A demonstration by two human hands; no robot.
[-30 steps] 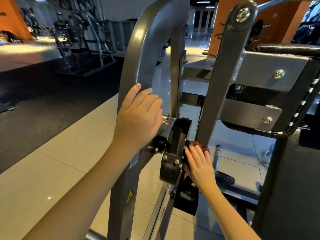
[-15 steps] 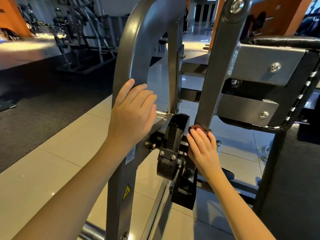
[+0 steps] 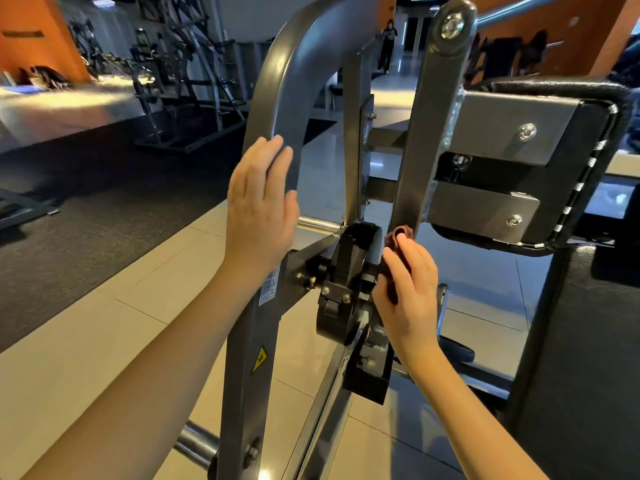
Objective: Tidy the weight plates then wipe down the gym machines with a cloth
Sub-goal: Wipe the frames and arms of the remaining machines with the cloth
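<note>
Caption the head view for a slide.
Right hand holds cloth against grey lever; left hand rests on curved frame.

The curved frame (image 3: 277, 81) is grey painted metal, smooth with a soft satin sheen. The arm (image 3: 426, 133) has the same finish, and its top bolt (image 3: 450, 24) is bright and polished. The flat plates (image 3: 512, 126) are smooth bare-looking metal. The pad (image 3: 561, 87) is black, leather-like and slightly grained, with white stitching. The pivot housing (image 3: 343, 268) looks like matt black plastic. The cloth (image 3: 398, 237) is soft, crumpled, reddish-brown fabric. A chrome bar (image 3: 192, 441) is mirror-shiny. The floor tiles (image 3: 86, 341) are pale and glossy, and the mat (image 3: 104, 202) is dark, speckled, rough and matt.
</note>
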